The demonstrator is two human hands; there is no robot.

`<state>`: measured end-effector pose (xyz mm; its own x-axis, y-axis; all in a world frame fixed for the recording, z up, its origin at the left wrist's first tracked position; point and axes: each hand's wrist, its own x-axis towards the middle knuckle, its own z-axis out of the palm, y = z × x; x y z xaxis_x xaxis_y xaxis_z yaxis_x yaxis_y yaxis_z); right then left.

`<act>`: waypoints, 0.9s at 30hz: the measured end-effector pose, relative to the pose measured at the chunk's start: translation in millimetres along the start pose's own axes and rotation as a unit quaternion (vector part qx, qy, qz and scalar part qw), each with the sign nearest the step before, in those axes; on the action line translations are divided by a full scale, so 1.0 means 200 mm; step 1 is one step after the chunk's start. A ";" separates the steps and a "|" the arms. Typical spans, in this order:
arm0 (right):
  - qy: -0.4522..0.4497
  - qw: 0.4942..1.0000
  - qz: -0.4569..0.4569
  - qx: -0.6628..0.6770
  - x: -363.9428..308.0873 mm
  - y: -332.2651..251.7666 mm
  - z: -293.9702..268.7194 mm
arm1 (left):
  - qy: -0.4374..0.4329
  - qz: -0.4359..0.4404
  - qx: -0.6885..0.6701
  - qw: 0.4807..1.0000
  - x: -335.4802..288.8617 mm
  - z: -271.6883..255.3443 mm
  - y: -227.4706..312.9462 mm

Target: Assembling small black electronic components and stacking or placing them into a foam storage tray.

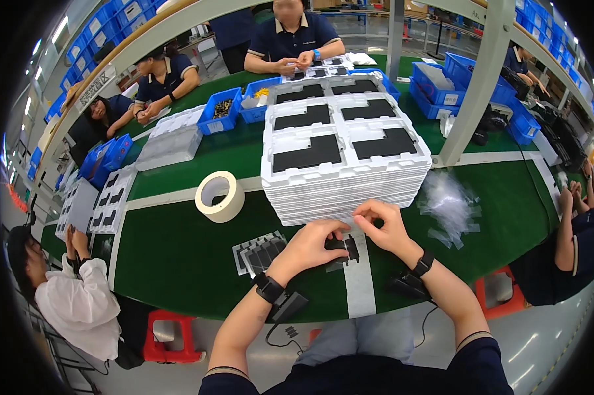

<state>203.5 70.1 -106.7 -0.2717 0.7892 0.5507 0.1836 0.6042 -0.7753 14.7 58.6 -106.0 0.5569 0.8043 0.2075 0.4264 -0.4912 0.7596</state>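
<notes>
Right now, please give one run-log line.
left hand: at black piece; right hand: curled, contents unclear; ahead: white tray stack; farther left: tape roll

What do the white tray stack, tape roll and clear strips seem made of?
White tray stack: probably satin moulded plastic, from its formed recesses. Tape roll: perhaps matte paper, given its dull cream side. Clear strips: likely glossy plastic film; they glint and look see-through.

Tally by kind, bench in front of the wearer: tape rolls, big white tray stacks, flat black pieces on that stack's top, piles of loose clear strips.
Tape roll: 1
Big white tray stack: 1
Flat black pieces: 6
Pile of clear strips: 1
Total: 9
</notes>
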 end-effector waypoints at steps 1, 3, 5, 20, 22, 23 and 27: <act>-0.010 1.000 0.008 -0.001 0.00 0.00 0.00 | -0.004 0.005 0.004 1.000 0.00 0.00 0.00; -0.008 1.000 0.007 0.004 0.00 0.00 0.00 | -0.007 0.006 0.018 1.000 0.00 -0.01 0.01; -0.003 1.000 0.015 0.009 0.00 -0.02 -0.01 | -0.005 0.001 0.020 1.000 0.00 -0.01 0.02; -0.003 0.999 0.035 0.003 -0.02 0.01 -0.01 | -0.014 0.007 -0.006 1.000 0.00 0.01 0.01; -0.003 0.999 0.035 0.001 -0.01 0.00 -0.01 | -0.010 0.020 -0.019 1.000 0.00 0.01 -0.01; -0.011 0.999 0.034 -0.005 -0.01 0.00 0.00 | -0.011 0.019 -0.018 1.000 -0.01 0.00 -0.01; -0.015 0.999 0.031 -0.006 -0.01 0.01 -0.01 | -0.009 0.009 -0.010 1.000 0.00 -0.01 0.02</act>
<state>205.5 69.5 -108.1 -0.2869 0.8219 0.4920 0.2118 0.5553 -0.8042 15.6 56.1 -101.7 0.5767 0.7893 0.2107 0.4019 -0.4986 0.7680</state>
